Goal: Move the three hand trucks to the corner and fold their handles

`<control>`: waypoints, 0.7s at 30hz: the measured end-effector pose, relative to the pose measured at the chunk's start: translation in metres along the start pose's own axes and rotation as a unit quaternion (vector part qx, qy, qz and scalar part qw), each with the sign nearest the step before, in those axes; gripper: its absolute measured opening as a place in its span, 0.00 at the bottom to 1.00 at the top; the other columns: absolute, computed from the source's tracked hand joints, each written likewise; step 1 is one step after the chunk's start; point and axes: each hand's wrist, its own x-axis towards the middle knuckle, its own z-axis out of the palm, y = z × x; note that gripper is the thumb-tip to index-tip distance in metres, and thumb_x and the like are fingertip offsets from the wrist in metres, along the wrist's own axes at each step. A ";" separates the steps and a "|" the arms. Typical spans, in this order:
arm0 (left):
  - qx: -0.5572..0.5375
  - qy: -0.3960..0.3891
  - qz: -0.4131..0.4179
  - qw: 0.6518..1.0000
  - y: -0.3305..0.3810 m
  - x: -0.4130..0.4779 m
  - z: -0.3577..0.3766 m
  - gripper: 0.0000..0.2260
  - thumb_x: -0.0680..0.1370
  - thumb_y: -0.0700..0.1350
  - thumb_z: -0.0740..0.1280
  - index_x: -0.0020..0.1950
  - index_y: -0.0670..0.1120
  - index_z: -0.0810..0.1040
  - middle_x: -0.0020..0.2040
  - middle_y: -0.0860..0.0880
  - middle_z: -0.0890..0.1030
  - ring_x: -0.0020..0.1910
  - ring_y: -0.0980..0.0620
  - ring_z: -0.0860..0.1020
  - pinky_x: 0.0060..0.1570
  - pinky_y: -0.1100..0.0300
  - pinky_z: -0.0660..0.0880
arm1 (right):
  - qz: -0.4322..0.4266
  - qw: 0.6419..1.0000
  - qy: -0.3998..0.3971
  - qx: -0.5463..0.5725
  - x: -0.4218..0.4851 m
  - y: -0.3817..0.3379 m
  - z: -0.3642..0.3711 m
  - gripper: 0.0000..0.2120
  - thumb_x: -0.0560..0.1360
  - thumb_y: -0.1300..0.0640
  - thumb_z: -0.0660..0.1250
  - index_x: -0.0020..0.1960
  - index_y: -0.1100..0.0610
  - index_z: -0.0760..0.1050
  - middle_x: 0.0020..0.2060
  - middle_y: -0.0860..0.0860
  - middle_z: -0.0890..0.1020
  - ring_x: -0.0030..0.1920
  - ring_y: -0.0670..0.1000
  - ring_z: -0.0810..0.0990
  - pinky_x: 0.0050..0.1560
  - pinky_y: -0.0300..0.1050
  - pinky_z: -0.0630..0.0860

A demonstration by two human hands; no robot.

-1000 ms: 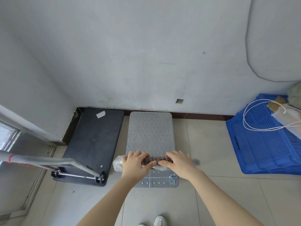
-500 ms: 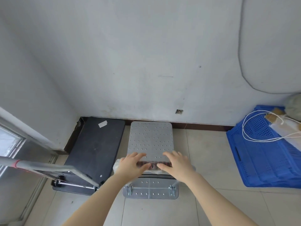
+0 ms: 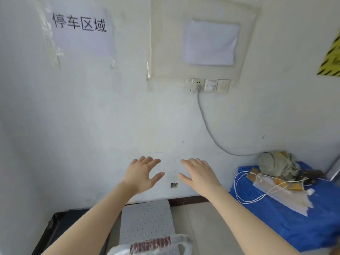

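A grey perforated hand truck (image 3: pixel 147 219) lies flat on the floor against the wall. Its handle (image 3: pixel 150 244), wrapped in red-and-black grip and clear plastic, lies low over the near end of the deck. A black hand truck (image 3: pixel 60 229) sits left of it in the corner, mostly hidden by my left forearm. My left hand (image 3: pixel 142 174) and my right hand (image 3: pixel 197 175) are raised in front of the wall, fingers spread, holding nothing. A third hand truck is not in view.
A blue plastic crate (image 3: pixel 287 218) with white cord, cloth and rags stands at the right. A grey cable (image 3: pixel 207 126) hangs from wall sockets (image 3: pixel 207 85) down to the crate. A paper sign (image 3: pixel 81 30) is taped to the wall.
Both hands let go of the grey truck's handle and rose with fingers spread. The view tilted upward, so the wall fills most of the frame. The handle now lies down on the deck.
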 end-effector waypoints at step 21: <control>-0.146 0.117 0.415 0.890 0.241 0.031 -0.153 0.26 0.75 0.63 0.52 0.66 0.50 0.72 0.58 0.50 0.79 0.53 0.46 0.76 0.54 0.53 0.70 | 0.281 0.899 0.125 -0.312 -0.225 -0.018 -0.278 0.23 0.76 0.44 0.61 0.64 0.58 0.72 0.50 0.56 0.81 0.49 0.58 0.78 0.51 0.53 0.75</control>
